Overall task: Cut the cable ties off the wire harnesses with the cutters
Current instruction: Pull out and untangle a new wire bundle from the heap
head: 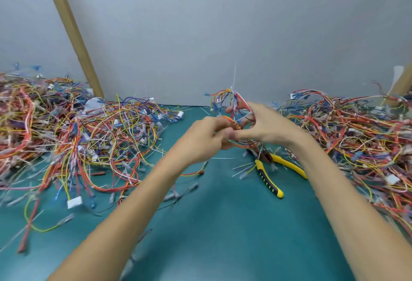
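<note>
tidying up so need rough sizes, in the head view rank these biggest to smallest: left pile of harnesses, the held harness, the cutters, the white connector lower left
1. left pile of wire harnesses
2-3. held harness and yellow-handled cutters: alike in span, harness partly covered, so unranked
4. white connector, smallest

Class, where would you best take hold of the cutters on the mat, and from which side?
Grip the cutters by both yellow handles, from above on the near side: these lie bare, splayed towards the person; the head hides under harness wires.
</note>
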Available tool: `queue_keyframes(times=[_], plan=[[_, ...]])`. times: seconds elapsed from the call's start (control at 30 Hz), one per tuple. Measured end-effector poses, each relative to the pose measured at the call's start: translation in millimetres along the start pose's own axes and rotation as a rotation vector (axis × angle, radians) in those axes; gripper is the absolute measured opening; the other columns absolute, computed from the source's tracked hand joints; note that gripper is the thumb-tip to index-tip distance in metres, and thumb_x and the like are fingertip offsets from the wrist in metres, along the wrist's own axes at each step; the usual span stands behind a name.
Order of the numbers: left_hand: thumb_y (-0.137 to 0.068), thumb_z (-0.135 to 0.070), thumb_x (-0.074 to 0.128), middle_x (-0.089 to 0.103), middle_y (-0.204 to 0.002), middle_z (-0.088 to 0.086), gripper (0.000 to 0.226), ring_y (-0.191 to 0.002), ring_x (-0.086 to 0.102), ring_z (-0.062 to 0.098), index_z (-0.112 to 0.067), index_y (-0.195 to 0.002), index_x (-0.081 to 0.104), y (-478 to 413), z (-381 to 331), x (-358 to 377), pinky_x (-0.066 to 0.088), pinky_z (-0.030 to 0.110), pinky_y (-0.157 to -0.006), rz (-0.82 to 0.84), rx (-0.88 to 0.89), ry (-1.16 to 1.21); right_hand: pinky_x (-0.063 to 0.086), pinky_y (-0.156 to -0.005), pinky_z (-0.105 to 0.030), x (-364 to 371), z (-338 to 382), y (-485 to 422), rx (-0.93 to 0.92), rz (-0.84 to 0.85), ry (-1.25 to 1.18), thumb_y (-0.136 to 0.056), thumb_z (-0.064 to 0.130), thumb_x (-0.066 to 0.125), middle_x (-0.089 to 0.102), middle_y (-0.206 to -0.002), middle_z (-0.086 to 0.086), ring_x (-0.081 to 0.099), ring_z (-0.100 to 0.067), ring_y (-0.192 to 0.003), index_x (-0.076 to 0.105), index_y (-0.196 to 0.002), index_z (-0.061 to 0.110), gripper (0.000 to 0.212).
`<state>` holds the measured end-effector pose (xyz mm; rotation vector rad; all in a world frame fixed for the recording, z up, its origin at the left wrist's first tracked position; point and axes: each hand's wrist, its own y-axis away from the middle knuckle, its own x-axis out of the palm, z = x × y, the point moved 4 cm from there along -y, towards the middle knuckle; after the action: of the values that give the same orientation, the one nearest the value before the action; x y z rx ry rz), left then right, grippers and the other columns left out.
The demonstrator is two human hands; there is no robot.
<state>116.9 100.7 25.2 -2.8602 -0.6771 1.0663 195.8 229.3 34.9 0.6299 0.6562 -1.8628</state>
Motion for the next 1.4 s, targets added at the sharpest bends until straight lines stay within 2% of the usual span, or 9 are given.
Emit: queue_keyframes(times=[0.13,0.3,0.4,0.5,0.6,0.7,0.83,1.2,1.4], plan=[[-0.089,-0.060,0.050,0.034,-0.152,-0.014,0.054,-0.134,0.041,0.009,-0.047,-0.139,0.035,58.0,14.4,-43.7,0.036,0.031,-0.109,0.264,-0.076,-0.696,0.051,-0.071,-0.022,-0.4,3.7,-3.1,-0.012,-0.070,0.105,-0.076,0.026,0.078,0.073,-0.092,0.004,0.064,-0.004,-0.083,0.066,-0.109,0.034,0.036],[-0.073,-0.081,0.050,0.044,-0.085,-0.015,0.054,-0.103,0.056,0.005,-0.041,-0.110,0.051,151.8,82.2,-104.4,0.046,0.020,-0.085,0.445,-0.547,-1.169,0.050,-0.069,-0.019,-12.1,2.8,-1.7,0.012,-0.164,0.096,-0.078,0.022,0.075,0.071,-0.088,0.010,0.063,0.002,-0.084,0.066,-0.109,0.037,0.035],[-0.074,-0.082,0.047,0.047,-0.078,-0.010,0.050,-0.076,0.050,0.002,-0.034,-0.087,0.039,171.9,99.1,-88.7,0.039,0.014,-0.065,0.439,-0.530,-1.079,0.053,-0.081,-0.032,-17.8,2.0,-1.8,0.029,-0.219,0.065,-0.079,0.022,0.076,0.072,-0.089,0.008,0.065,-0.006,-0.084,0.066,-0.112,0.031,0.036],[-0.087,-0.060,0.055,0.050,-0.076,-0.012,0.035,-0.067,0.046,0.003,-0.030,-0.083,0.040,144.7,94.7,-50.9,0.035,0.018,-0.060,0.242,-0.332,-0.784,0.054,-0.085,-0.038,-22.8,1.3,-0.4,0.041,-0.282,0.021,-0.080,0.022,0.076,0.073,-0.094,0.001,0.066,-0.015,-0.088,0.066,-0.113,0.031,0.036],[-0.096,-0.036,0.053,0.052,-0.087,-0.015,0.013,-0.084,0.050,0.010,-0.023,-0.092,0.050,98.6,74.6,-13.5,0.034,0.018,-0.071,0.063,-0.139,-0.560,0.053,-0.083,-0.035,-25.5,-0.1,1.2,0.047,-0.347,0.007,-0.079,0.022,0.076,0.073,-0.097,0.002,0.066,-0.013,-0.089,0.066,-0.111,0.033,0.035],[-0.102,-0.025,0.041,0.049,-0.117,0.009,0.022,-0.115,0.045,0.024,-0.008,-0.113,0.050,43.1,79.4,6.7,0.032,0.029,-0.098,0.045,-0.103,-0.587,0.055,-0.085,-0.037,-29.2,-2.3,2.7,0.065,-0.395,-0.024,-0.079,0.025,0.077,0.072,-0.097,0.003,0.067,-0.014,-0.091,0.066,-0.112,0.033,0.035],[-0.102,-0.017,0.039,0.045,-0.128,0.019,0.030,-0.124,0.039,0.029,0.000,-0.126,0.047,-16.0,105.1,6.6,0.024,0.029,-0.105,-0.056,-0.058,-0.621,0.053,-0.079,-0.033,-33.0,-4.8,4.0,0.083,-0.397,-0.032,-0.081,0.025,0.075,0.072,-0.091,0.005,0.068,-0.015,-0.086,0.065,-0.114,0.033,0.035],[-0.099,-0.014,0.051,0.059,-0.112,0.023,0.024,-0.109,0.053,0.033,0.005,-0.112,0.057,-70.1,143.6,-43.0,0.036,0.037,-0.096,-0.276,-0.048,-0.469,0.050,-0.091,-0.031,-25.5,-5.3,1.9,0.048,-0.316,-0.132,-0.076,0.034,0.082,0.073,-0.087,0.016,0.066,0.001,-0.093,0.060,-0.121,0.034,0.051],[-0.099,-0.014,0.051,0.068,-0.088,0.012,0.019,-0.084,0.060,0.029,-0.002,-0.092,0.064,-63.0,101.7,-28.7,0.039,0.034,-0.074,-0.369,0.086,-0.360,0.040,-0.083,-0.015,-9.6,-5.3,-0.1,0.070,-0.144,-0.170,-0.057,0.069,0.074,0.064,-0.119,0.016,0.055,0.016,-0.102,0.050,-0.132,0.037,0.085]])
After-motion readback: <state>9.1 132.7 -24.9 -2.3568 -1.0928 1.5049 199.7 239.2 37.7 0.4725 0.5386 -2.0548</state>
